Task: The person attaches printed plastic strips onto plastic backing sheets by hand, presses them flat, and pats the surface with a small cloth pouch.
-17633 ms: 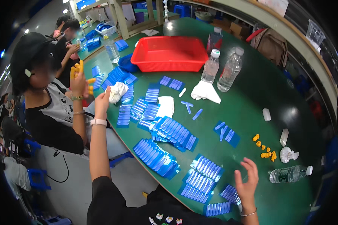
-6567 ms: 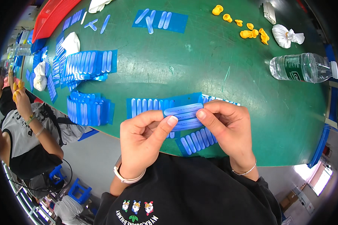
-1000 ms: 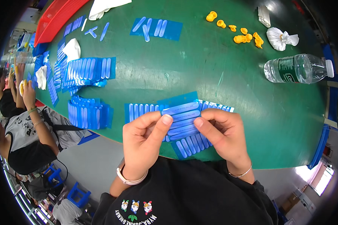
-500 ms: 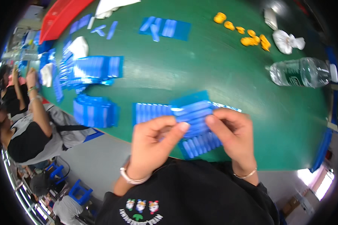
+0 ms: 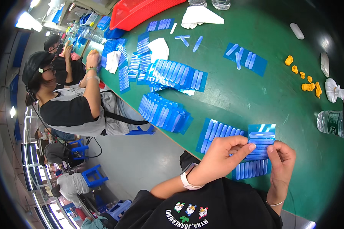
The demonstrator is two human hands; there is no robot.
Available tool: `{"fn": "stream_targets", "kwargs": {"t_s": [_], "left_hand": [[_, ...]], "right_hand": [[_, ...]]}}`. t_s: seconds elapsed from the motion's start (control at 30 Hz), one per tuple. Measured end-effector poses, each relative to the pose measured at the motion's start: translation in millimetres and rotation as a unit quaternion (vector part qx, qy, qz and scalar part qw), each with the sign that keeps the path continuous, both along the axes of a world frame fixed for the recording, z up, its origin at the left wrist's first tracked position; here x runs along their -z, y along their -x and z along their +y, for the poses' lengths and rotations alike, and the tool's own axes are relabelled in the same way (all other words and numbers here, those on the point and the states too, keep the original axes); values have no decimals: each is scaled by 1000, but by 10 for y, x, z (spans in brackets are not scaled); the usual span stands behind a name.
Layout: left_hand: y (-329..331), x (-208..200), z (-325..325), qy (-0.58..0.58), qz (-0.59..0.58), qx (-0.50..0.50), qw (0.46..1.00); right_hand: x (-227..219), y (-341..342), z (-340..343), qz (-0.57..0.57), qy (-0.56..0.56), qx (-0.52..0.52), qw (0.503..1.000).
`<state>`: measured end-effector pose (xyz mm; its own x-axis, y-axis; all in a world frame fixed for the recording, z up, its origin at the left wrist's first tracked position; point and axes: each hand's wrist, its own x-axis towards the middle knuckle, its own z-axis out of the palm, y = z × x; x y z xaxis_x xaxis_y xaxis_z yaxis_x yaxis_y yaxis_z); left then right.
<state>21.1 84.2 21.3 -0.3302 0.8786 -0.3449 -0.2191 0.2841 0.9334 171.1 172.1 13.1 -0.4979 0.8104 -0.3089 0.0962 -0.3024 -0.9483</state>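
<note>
My left hand (image 5: 226, 155) and my right hand (image 5: 281, 162) pinch a blue plastic sheet (image 5: 262, 136) by its two side edges. Several oblong, translucent strips lie in parallel rows across it. Under and beside my hands, other strip-covered blue sheets rest on the green table: one (image 5: 219, 132) to the left, another (image 5: 252, 170) nearer my body. Farther left are a fanned stack of such sheets (image 5: 162, 113) and a larger pile (image 5: 176, 74). Another sheet (image 5: 248, 59) lies beyond, two of its strips crossed askew. My fingers cover part of the held sheet.
Small yellow rubber pieces (image 5: 294, 69) lie at the right, near a knotted white bag (image 5: 333, 91) and a clear bottle (image 5: 328, 122). Back left are a red basket (image 5: 135, 15), white cloth (image 5: 200, 17) and loose strips (image 5: 197, 44). A co-worker (image 5: 70, 105) sits along the left edge.
My view has swung left, so the table, hands and sheets appear farther right, and more of the co-worker shows. Both hands still hold the blue sheet.
</note>
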Motion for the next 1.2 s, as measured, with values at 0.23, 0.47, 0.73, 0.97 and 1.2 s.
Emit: {"fn": "stream_targets", "kwargs": {"t_s": [0.23,0.47,0.73,0.97,1.2], "left_hand": [[35,16,-2,-20,8,3,1000],[13,20,-1,-9,3,2,1000],[4,43,-6,3,7,28,1000],[35,23,2,2,59,37,998],[-1,103,-7,-25,40,15,999]], "right_hand": [[-11,32,-6,3,-2,-10,1000],[-11,20,-5,2,-7,-10,1000],[40,-11,-28,8,-26,-1,1000],[-20,54,-30,4,-25,-22,999],[8,25,-34,0,-21,-15,1000]]}}
